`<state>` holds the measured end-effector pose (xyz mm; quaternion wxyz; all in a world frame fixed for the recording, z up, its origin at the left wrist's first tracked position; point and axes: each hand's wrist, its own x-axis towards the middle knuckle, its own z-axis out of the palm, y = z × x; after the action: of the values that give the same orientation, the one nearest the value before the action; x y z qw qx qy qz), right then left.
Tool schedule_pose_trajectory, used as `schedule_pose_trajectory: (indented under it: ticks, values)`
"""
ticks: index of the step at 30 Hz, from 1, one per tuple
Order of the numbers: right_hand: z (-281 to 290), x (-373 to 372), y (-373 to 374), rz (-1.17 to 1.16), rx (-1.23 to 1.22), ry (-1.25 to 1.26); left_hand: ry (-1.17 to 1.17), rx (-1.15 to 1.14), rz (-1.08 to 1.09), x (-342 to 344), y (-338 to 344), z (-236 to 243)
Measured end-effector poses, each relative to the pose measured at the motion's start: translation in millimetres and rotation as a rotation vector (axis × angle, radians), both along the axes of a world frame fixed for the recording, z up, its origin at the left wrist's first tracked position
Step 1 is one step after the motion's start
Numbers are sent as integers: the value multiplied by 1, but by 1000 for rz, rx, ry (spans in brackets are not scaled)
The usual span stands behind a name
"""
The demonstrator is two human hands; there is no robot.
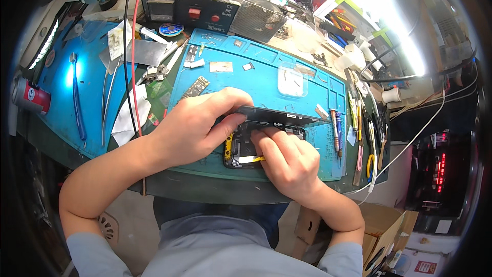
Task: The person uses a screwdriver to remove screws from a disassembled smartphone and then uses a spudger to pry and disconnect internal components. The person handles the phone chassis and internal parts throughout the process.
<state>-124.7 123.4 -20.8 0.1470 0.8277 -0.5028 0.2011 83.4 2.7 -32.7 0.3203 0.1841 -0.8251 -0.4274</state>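
Note:
An opened phone lies at the mat's front, its dark housing (230, 164) flat and its screen panel (292, 117) tilted up along the far side. My left hand (205, 123) pinches the panel's left end between thumb and fingers. Inside the housing, the curled fingers of my right hand (288, 159) press together. Whatever they may grip is hidden beneath them. A pale strip with a yellow end (250, 159) shows in the housing beside those fingers. Under the phone spreads a blue work mat (246, 83) with moulded compartments.
Screwdrivers (336, 131) and yellow-handled pliers (369, 166) lie to the right. A clear plastic box (292, 82) and a circuit board (196, 87) sit beyond the phone. Leftward are a blue brush (78, 100), a red can (38, 97) and a hanging red cable (134, 56). A black machine (174, 15) stands behind.

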Motion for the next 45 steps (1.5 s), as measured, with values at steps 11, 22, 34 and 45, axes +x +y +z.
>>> schedule_pose_trajectory:
  ticks: [11,22,34,45]
  values:
    - [0,9,-4,-7,42,-40,52,-7,4,0,0,-5]
    - [6,12,-2,-20,68,-60,80,-15,6,0,0,-7]
    - [-6,4,-4,27,-12,-36,65,-27,3,-1,0,-7]
    - [-5,4,-5,41,-8,-65,40,-10,2,1,0,-6]
